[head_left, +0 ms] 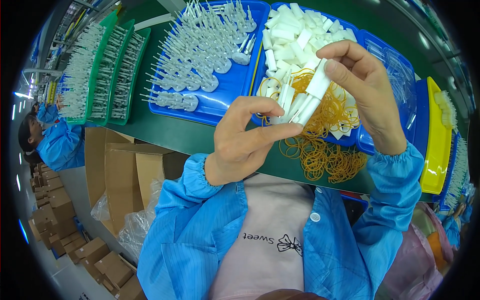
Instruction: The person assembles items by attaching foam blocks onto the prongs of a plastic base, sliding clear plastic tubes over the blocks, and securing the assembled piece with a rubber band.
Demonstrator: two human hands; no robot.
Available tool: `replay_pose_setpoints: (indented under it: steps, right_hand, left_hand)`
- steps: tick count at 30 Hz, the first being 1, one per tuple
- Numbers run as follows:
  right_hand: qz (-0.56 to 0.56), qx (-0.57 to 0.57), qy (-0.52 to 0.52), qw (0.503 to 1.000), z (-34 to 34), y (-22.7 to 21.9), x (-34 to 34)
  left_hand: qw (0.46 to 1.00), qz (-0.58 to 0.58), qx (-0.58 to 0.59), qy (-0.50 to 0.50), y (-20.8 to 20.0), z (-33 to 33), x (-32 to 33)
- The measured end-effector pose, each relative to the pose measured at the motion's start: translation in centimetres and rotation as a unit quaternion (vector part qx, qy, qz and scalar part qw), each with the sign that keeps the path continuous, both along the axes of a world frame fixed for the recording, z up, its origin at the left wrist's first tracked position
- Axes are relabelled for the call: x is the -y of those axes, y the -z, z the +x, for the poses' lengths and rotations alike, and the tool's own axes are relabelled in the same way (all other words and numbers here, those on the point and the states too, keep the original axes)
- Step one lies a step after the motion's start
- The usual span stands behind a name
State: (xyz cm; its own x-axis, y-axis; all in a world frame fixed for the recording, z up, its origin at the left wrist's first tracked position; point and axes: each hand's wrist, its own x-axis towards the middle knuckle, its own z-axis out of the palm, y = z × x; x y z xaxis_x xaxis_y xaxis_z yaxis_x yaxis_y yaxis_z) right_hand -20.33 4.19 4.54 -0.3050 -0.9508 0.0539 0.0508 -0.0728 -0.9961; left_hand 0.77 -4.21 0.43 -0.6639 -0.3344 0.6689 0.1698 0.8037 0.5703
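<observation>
My left hand (pixel 244 137) is closed on a white pronged plastic part (pixel 286 99), pinched by its base between thumb and fingers. Its prongs point up and away from me. With thumb and forefinger my right hand (pixel 367 92) grips a white block-like foam piece (pixel 318 82). The lower end of this foam piece meets one prong of the part; whether it is around the prong or against it I cannot tell. Below both hands lies a heap of tan rubber bands (pixel 325 155), spread over the bin's edge and the green tabletop (pixel 175 136).
A blue tray (pixel 225 87) holds rows of similar pronged parts. Beyond my hands, a blue bin holds white foam pieces (pixel 295 35). Green racks (pixel 117 75) stand left, a yellow tray (pixel 434 145) right. Open cardboard boxes (pixel 120 170) sit beside the table; a co-worker (pixel 57 135) is farther left.
</observation>
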Motion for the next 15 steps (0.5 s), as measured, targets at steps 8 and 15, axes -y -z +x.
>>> replay_pose_setpoints:
  steps: [8, 15]
  right_hand:
    - [0.023, -0.009, -0.065, 0.998, -0.1, -3.2, -1.5]
    - [0.036, -0.053, -0.068, 0.996, 2.0, -4.2, -2.1]
  left_hand:
    - [0.997, 0.049, -0.054, -0.002, -0.3, 0.8, -1.5]
    - [0.995, 0.035, -0.088, 0.027, 0.0, 1.2, -1.8]
